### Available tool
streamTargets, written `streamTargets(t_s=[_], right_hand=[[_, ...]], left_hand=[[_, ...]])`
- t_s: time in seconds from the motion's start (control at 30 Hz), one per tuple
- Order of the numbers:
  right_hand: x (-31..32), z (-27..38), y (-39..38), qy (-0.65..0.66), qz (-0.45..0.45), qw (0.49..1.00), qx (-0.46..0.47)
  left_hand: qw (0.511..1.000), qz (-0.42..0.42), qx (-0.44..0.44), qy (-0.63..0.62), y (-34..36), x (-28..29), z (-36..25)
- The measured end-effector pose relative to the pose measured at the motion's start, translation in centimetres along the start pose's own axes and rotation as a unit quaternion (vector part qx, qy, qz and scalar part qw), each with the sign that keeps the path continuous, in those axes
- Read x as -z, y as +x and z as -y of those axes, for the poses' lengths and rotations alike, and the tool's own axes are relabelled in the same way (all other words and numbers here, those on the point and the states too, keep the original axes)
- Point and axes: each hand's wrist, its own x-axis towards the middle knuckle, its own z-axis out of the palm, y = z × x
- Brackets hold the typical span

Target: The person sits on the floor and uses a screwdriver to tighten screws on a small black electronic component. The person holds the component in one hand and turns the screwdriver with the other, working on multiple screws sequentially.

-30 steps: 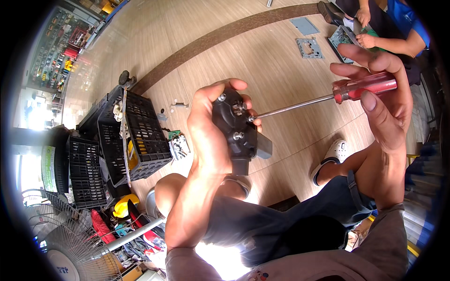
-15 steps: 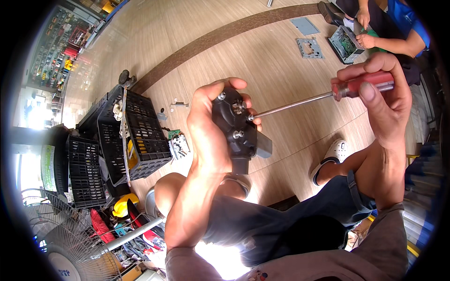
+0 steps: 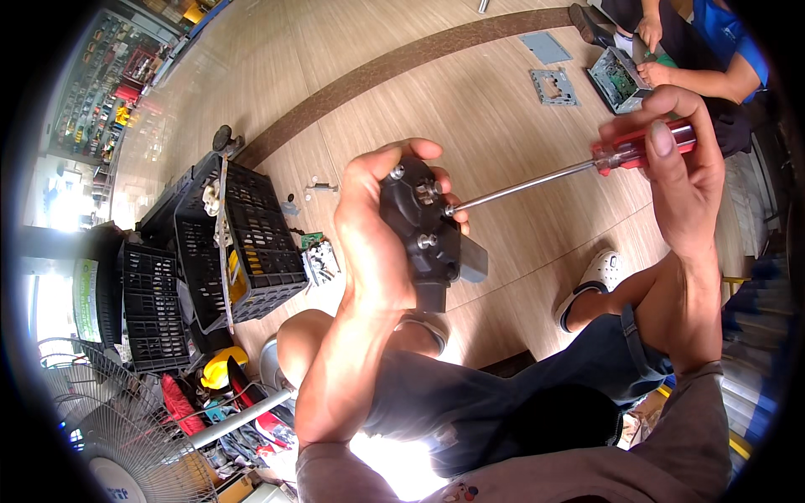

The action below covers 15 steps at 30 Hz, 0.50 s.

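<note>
Pale wood-grained floor (image 3: 453, 101) spread below; a fan (image 3: 126, 427) stood toward eight o'clock. At nine, a black crate (image 3: 272, 287) held something yellow (image 3: 238, 285). Near the centre, the left hand's (image 3: 369, 230) fingers clamped a black housing (image 3: 419, 225); toward two, the right hand's (image 3: 692, 189) fingers gripped a red-handled screwdriver (image 3: 537, 184), tip at a screw (image 3: 449, 210).

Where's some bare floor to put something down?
Bare floor shows between the brown strip, the grey plates and the screwdriver, and between the screwdriver and the white shoe. Lower left is crowded with black crates and a fan.
</note>
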Motion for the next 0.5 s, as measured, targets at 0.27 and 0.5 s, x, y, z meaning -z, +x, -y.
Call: streamTargets(t_s=[0.27,0.5], right_hand=[[0.5,-0.1,0.1,0.003,0.029,0.999,0.013],[-1.8,0.2,0.4,0.061,-0.028,0.996,0.065]], left_hand=[[1.0,0.011,-0.005,0.005,0.0,0.2,-0.1],[1.0,0.016,-0.001,-0.001,0.1,0.4,-0.1]])
